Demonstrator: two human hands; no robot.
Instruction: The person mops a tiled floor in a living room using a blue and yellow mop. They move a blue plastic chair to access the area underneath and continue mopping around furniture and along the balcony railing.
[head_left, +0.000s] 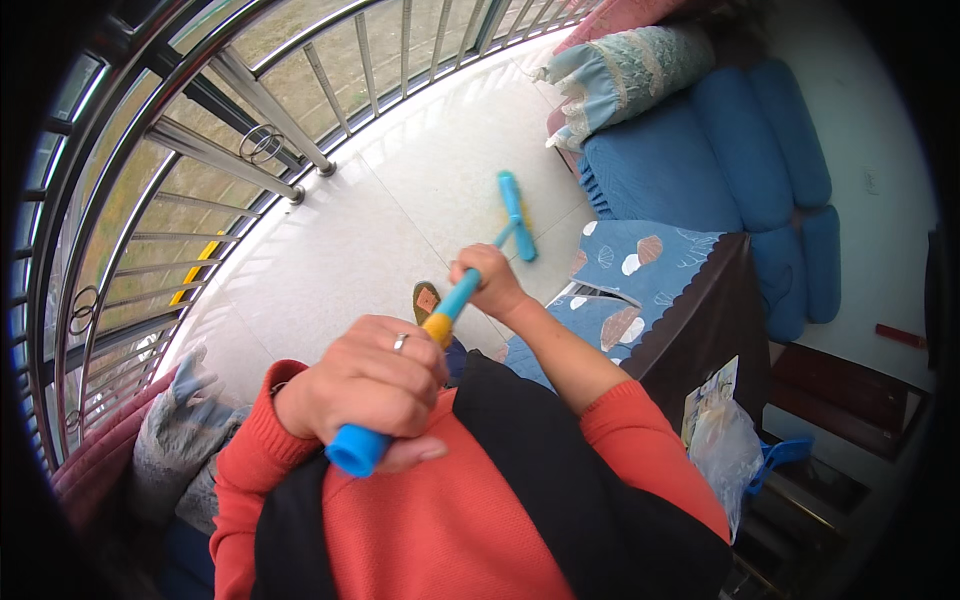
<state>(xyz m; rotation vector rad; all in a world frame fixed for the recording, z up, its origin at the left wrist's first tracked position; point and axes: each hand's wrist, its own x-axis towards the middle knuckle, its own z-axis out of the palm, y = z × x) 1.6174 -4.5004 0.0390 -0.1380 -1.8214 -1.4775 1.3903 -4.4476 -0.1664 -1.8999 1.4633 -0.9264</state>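
Note:
A long-handled floor brush slants from my chest down to the pale floor. Its blue-and-yellow handle (454, 301) ends near me in a bright blue grip (354, 451). My left hand (375, 379), with a ring on one finger, is wrapped around the handle just below that end. Further down, my right hand (489, 279) grips the turquoise part of the shaft. The narrow turquoise brush head (514, 217) is at floor level, slightly blurred, with some yellow along one side. Whether it touches the tiles I cannot tell.
Metal railings (225, 150) and windows curve along the left. To the right stand a blue-covered sofa (660, 165) and a table under a shell-patterned cloth (600, 255). A clear plastic bag (724, 442) hangs by the brown table side. My shoe (425, 301) is on the tiled floor (420, 195).

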